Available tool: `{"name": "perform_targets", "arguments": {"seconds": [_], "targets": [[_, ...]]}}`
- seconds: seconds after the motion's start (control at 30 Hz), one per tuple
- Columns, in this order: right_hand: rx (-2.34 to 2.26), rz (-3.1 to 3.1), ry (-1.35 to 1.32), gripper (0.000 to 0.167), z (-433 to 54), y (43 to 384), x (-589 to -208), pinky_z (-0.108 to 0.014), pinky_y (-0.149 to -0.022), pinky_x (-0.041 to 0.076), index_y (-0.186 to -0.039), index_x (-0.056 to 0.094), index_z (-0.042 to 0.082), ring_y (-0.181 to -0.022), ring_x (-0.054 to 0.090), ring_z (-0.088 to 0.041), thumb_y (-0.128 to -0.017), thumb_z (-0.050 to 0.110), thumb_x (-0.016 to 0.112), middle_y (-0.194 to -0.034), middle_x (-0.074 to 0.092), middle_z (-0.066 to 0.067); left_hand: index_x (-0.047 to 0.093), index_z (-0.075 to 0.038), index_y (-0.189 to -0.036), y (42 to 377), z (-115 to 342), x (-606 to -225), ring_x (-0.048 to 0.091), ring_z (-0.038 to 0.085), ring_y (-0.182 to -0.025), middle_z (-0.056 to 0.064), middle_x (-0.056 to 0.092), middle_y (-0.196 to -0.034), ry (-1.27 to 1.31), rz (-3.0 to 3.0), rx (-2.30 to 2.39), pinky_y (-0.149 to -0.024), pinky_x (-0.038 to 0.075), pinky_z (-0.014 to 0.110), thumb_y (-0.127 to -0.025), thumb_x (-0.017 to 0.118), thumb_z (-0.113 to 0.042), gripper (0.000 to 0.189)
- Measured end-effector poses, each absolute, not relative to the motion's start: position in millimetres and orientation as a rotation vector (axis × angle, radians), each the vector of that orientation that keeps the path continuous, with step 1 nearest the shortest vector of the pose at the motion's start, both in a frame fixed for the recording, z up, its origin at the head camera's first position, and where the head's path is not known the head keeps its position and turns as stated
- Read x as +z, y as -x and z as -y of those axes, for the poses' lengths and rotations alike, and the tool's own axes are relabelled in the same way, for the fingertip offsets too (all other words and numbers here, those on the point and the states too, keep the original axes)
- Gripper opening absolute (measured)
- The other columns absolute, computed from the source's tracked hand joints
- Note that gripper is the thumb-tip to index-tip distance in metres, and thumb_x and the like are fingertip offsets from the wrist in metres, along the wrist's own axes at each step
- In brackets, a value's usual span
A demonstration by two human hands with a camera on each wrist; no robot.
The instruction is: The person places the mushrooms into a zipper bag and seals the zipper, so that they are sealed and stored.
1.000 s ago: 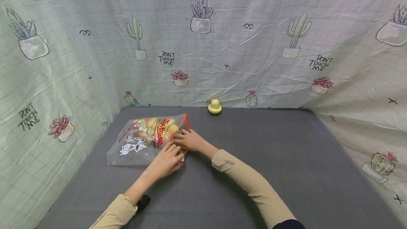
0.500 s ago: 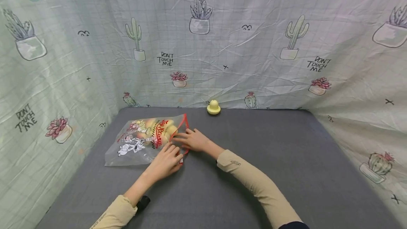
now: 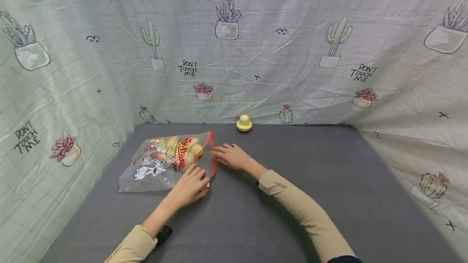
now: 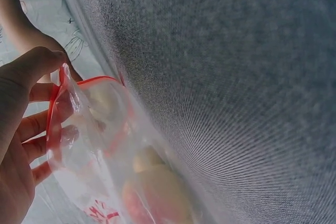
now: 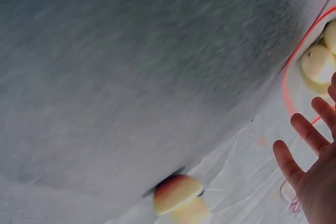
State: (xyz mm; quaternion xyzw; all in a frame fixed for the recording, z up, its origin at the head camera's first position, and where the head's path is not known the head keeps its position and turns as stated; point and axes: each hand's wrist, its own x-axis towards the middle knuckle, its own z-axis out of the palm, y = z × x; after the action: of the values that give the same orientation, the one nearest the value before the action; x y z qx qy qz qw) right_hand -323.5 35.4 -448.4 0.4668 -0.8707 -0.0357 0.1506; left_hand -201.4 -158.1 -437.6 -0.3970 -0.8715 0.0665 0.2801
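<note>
A clear plastic bag point(image 3: 129, 184) with a red edge and printed cartoon figures lies on the left of the table. Through it show several toy mushrooms point(image 3: 196, 149), pale yellow with a reddish blush. My left hand point(image 3: 190, 184) holds the bag's mouth, its thumb and fingers pinching the red edge point(image 4: 54, 111). The mouth gapes open. Just right of it is my right hand point(image 3: 235, 157), palm toward the bag, fingers spread and holding nothing in the right wrist view. A single mushroom point(image 3: 244, 123) stands cap down at the table's back edge, its reddish cap point(image 5: 177, 192) visible from the right wrist.
The dark grey table point(image 3: 292, 173) reaches back to a hanging cloth point(image 3: 263, 52) printed with cacti, which also encloses the left and right sides. A black band point(image 3: 164, 233) shows at my left wrist.
My right hand has drawn back out of the bag's mouth, moving right, fingers straightened. My left hand keeps its pinch on the edge. The view has shifted slightly.
</note>
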Motion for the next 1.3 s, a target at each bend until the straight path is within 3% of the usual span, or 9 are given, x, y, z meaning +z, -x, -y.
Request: {"name": "perform_targets", "arguments": {"seconds": [0.33,0.93,1.3], "targets": [[0.07,2.516,-1.194,0.037,-61.5,339.5,-448.1,-0.036,-0.075,0.043,-0.126,0.051,0.017,-0.105,0.051,-0.016,-0.089,0.023,0.052,-0.124,0.054,0.002,0.059,-0.014,-0.076,200.9,158.2,-438.1,0.05,0.021,-0.076,0.002,0.052,-0.076,1.078,2.318,0.14,-0.09,0.041,0.044,-0.067,0.072,-0.029,0.022],[0.068,2.634,-0.771,0.037,-86.1,380.9,-448.6,-0.041,-0.076,0.042,-0.123,0.051,0.011,-0.106,0.051,-0.025,-0.087,0.019,0.054,-0.118,0.054,-0.009,0.056,-0.014,-0.073,200.1,159.4,-442.6,0.048,0.02,-0.073,0.002,0.049,-0.074,1.091,2.25,0.128,-0.087,0.041,0.043,-0.065,0.073,-0.028,0.024],[0.301,2.766,-0.536,0.053,-82.6,407.2,-440.7,-0.049,-0.093,0.037,-0.139,0.028,0.009,-0.129,0.033,-0.027,-0.09,0.016,0.047,-0.147,0.024,-0.009,0.056,-0.013,-0.074,197.4,160.6,-439.9,0.048,0.02,-0.074,0.002,0.05,-0.074,1.08,2.266,0.118,-0.088,0.041,0.043,-0.067,0.072,-0.027,0.022]]}}
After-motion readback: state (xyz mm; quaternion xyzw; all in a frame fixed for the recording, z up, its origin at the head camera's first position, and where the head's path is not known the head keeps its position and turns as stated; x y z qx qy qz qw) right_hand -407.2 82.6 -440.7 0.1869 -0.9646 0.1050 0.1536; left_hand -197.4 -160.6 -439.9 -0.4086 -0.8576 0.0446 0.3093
